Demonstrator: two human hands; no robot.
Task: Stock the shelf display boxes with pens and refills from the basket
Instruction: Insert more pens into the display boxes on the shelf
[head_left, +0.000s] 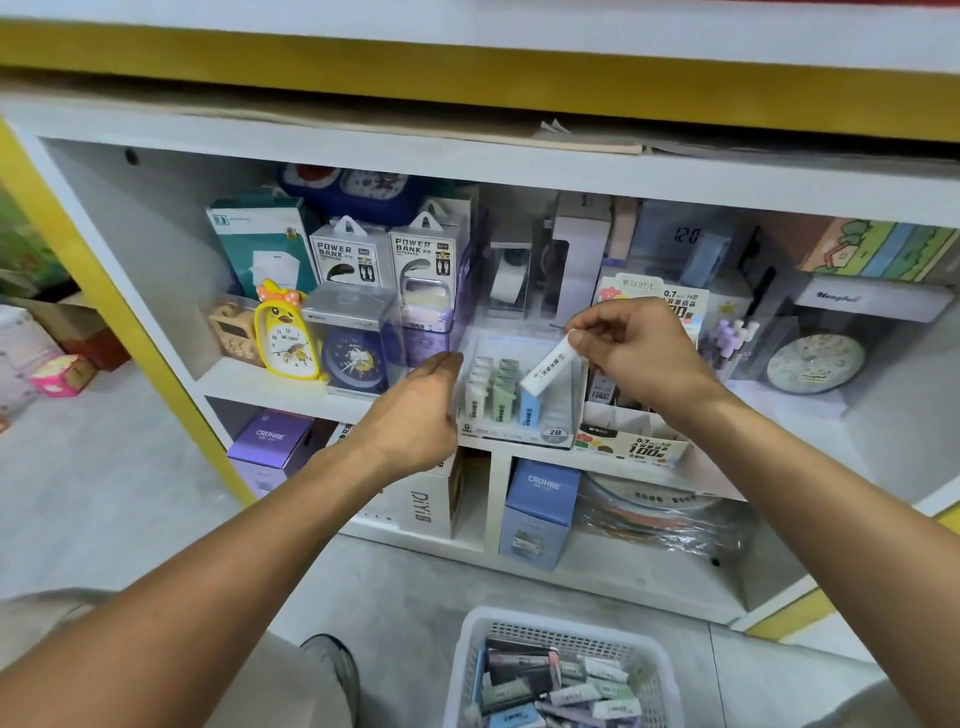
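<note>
While stocking is under way, entries run left to right across the head view.

Shelf (332, 397): white unit; this level also carries a yellow duck clock (283, 332) and a blue alarm clock (353, 358) at the left.

Left hand (415, 410): grip narrow, fingers curled against the left wall of the clear display box, seemingly steadying it; whether the fingers wrap the wall I cannot tell for certain.

Clear display box (519, 431): on the shelf edge between the two hands; marked 2B at the front; holds short rows of white, green and blue refill cases at its left side; right part looks unfilled.

White refill case (550, 366): tilted, lower end inside the open top of the box, upper end pinched.

Right hand (636, 345): grip closed on the upper end of the white refill case, thumb and fingertips pinching it.

Lead display box (634, 441): just right of the clear box, printed 0.7 HB; contents unclear.

Basket (563, 670): white, on the floor below; many cases remain inside.

Progress (judgement): partly done; one case going in, box part-filled, much basket stock left to place.
</note>
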